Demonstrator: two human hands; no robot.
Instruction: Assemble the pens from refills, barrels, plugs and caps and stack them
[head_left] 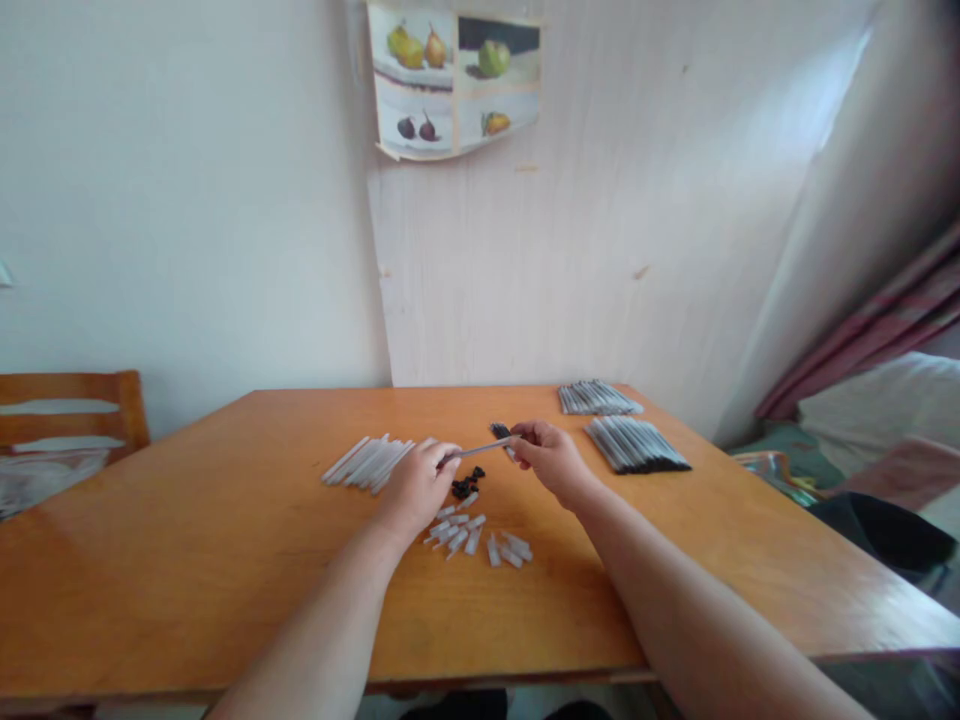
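Observation:
A slim, pen-like grey tube (480, 450) is stretched between my two hands, a little above the table. My left hand (426, 478) pinches its left end, and my right hand (546, 455) has the right end between thumb and fingers. Just below the tube lies a small heap of black plugs or caps (465, 487). Nearer to me are several short translucent white pieces (459, 530), loosely scattered. Beside my left hand lies a row of pale, clear tubes (364, 463). Behind my right hand's fingers a small bundle of dark-tipped thin parts (499, 431) is partly hidden.
On the right of the wooden table (187, 560) lie two batches of slim grey tubes: a nearer one with black ends (637, 445) and a farther one (598, 398). A wooden chair (133, 410) stands at the left. Fruit pictures (456, 80) hang on the wall.

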